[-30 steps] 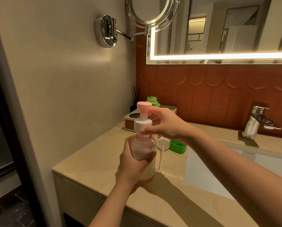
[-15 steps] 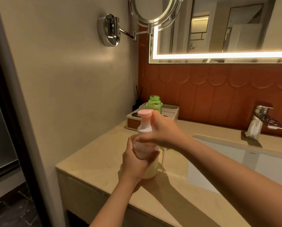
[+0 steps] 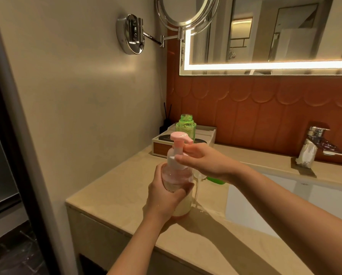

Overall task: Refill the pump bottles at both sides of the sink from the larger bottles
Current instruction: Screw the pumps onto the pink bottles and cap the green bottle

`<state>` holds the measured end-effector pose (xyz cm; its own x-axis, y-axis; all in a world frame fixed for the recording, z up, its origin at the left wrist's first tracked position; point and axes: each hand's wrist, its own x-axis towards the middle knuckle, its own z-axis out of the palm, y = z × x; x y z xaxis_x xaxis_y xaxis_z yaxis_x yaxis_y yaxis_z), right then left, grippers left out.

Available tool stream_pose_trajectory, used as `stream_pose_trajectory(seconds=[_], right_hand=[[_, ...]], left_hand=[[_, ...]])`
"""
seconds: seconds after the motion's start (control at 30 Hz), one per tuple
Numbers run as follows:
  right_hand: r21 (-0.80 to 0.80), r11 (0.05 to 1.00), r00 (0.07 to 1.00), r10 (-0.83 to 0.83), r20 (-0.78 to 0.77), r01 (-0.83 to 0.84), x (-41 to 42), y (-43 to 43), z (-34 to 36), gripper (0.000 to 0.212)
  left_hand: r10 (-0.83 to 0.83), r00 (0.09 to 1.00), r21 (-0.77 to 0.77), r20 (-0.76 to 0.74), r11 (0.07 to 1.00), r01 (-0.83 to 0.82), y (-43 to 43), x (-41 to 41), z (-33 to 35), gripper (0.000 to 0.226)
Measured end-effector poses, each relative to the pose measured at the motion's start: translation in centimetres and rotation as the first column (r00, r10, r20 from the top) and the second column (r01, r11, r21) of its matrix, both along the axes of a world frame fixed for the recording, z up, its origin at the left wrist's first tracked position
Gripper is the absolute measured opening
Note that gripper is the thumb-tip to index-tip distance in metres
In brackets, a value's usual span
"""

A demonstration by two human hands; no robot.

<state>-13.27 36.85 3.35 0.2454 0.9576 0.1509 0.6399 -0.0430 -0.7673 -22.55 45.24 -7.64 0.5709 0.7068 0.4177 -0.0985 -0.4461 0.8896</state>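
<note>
Two bottles. One clear pink-tinted pump bottle with pink head (image 3: 176,181) stands on the beige stone desk (image 3: 116,197), with the left grip (image 3: 166,197) wrapped round its body and the right grip (image 3: 207,163) pinching its white collar. One open green plastic bottle (image 3: 186,127) stands beyond both grips. One green cap (image 3: 215,180) lies under the right grip. The white sink (image 3: 249,205) opens just right of them, and open desk lies left, up to the wall (image 3: 86,96).

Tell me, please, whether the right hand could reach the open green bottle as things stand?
Probably yes. The green bottle stands behind the pump bottle, with nothing between it and the right hand. That hand's grip is on the pump's collar, though, and must let go first.
</note>
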Motion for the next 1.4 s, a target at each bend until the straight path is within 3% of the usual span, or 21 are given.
stream_pose_trajectory(seconds=[0.1, 0.27, 0.33, 0.4, 0.47, 0.53, 0.6, 0.7, 0.8, 0.9, 1.0, 1.07, 1.13, 1.2, 1.3, 1.4], right_hand=[[0.076, 0.982, 0.974, -0.181, 0.133, 0.172, 0.1, 1.1, -0.1, 0.031], [0.152, 0.941, 0.848, -0.337, 0.409, 0.301, -0.9, 2.7, -0.8, 0.062], [0.196, 0.953, 0.903, -0.284, 0.323, 0.230, -1.2, 2.6, -1.1, 0.051], [0.185, 0.978, 0.978, -0.125, 0.168, 0.093, -1.5, 2.0, -1.2, 0.030], [0.120, 0.993, 0.999, 0.021, -0.029, -0.017, -1.6, 1.1, -1.0, 0.031], [0.017, 0.997, 0.982, 0.076, -0.175, -0.074, -1.0, 0.2, -0.7, 0.039], [0.003, 0.995, 0.990, 0.098, -0.099, -0.099, 0.0, -0.5, -0.7, 0.037], [0.113, 0.993, 0.990, -0.035, 0.138, 0.019, 0.7, -0.4, -0.7, 0.035], [0.175, 0.963, 0.960, -0.234, 0.155, 0.206, 0.5, 0.5, -0.8, 0.055], [0.130, 0.948, 0.941, -0.309, 0.136, 0.292, -0.5, 1.5, -1.3, 0.078], [0.092, 0.915, 0.893, -0.404, 0.198, 0.394, -1.4, 2.5, -2.4, 0.089], [0.131, 0.923, 0.912, -0.381, 0.153, 0.363, -1.6, 2.5, -2.5, 0.079], [0.107, 0.974, 0.978, -0.192, -0.083, 0.200, -1.8, 1.7, -2.1, 0.047], [0.056, 0.998, 0.966, -0.026, -0.258, 0.041, -1.7, 0.5, -1.8, 0.026], [0.081, 0.996, 0.974, 0.040, -0.221, -0.023, -0.8, -0.7, -2.0, 0.038], [0.192, 0.977, 0.990, -0.068, -0.127, 0.092, -0.3, -0.5, -1.9, 0.032]], left_hand=[[-0.013, 1.000, -0.019, 0.023, 1.000, 0.014, 0.0, 0.0, -0.1, 0.067], [-0.016, 0.996, -0.100, 0.088, 0.995, 0.025, 0.3, 0.3, -0.2, 0.060], [-0.027, 0.996, -0.103, 0.087, 0.994, 0.036, -0.1, 0.4, 0.1, 0.071], [-0.048, 0.994, -0.135, 0.099, 0.989, 0.062, -0.3, 0.5, 0.1, 0.087], [-0.033, 0.997, -0.122, 0.063, 0.992, 0.040, -0.3, 0.4, 0.2, 0.096], [-0.019, 1.000, -0.074, 0.017, 0.997, 0.020, -0.1, 0.1, 0.1, 0.084], [-0.015, 1.000, -0.034, -0.008, 0.999, 0.014, 0.0, 0.1, 0.0, 0.071], [-0.031, 1.000, 0.001, -0.003, 1.000, 0.031, 0.2, 0.1, -0.1, 0.067], [-0.048, 0.998, -0.008, 0.034, 0.999, 0.048, 0.1, 0.0, -0.2, 0.061], [-0.076, 0.995, -0.074, 0.071, 0.994, 0.081, 0.1, 0.1, 0.0, 0.062], [-0.148, 0.981, -0.175, 0.128, 0.970, 0.170, -0.2, 0.3, 0.4, 0.083], [-0.163, 0.978, -0.171, 0.132, 0.968, 0.185, -0.4, 0.3, 0.6, 0.088], [-0.123, 0.990, -0.113, 0.075, 0.985, 0.131, -0.3, 0.2, 0.5, 0.082], [-0.079, 0.996, -0.080, 0.039, 0.993, 0.082, -0.1, 0.2, 0.2, 0.067], [-0.064, 0.998, -0.058, 0.011, 0.996, 0.065, 0.0, 0.3, 0.0, 0.061], [-0.065, 0.998, -0.041, 0.017, 0.997, 0.066, 0.0, 0.2, 0.0, 0.061]])
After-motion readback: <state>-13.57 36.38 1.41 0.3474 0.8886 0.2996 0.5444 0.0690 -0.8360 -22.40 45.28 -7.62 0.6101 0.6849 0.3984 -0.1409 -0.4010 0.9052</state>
